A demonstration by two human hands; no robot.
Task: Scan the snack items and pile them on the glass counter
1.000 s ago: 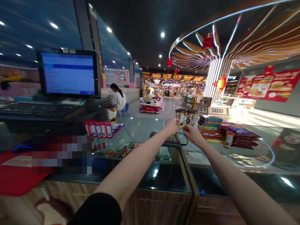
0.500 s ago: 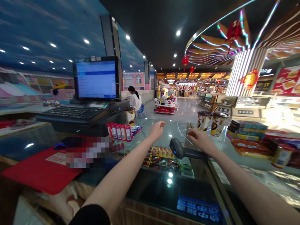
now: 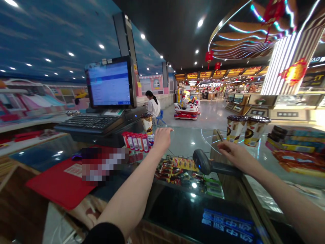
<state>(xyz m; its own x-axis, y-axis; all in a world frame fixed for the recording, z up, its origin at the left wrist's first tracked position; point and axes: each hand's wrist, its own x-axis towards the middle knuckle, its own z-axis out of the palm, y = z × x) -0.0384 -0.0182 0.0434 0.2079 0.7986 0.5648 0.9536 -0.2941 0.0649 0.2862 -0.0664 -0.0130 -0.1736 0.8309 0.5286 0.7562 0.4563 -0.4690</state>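
My left hand (image 3: 161, 138) reaches out over the glass counter (image 3: 185, 139) with its fingers loose and apart, holding nothing; it is close to a row of small red packets (image 3: 136, 141) and a brown-lidded cup (image 3: 147, 123). My right hand (image 3: 235, 155) rests palm down over the handle of a black barcode scanner (image 3: 203, 162), fingers stretched forward, empty. Two brown-lidded paper cups (image 3: 245, 130) stand side by side just beyond my right hand.
A point-of-sale screen (image 3: 109, 84) and keyboard (image 3: 87, 122) stand at the left, with a red mat (image 3: 59, 183) in front. Stacked snack boxes (image 3: 294, 144) lie at the right. Snacks show under the glass. A seated person (image 3: 153, 105) and ride-on toy cars (image 3: 186, 111) are beyond.
Both hands let go of the two cups and drew back. The left hand swung left towards the red packets; the right hand dropped over the scanner. The view turned left.
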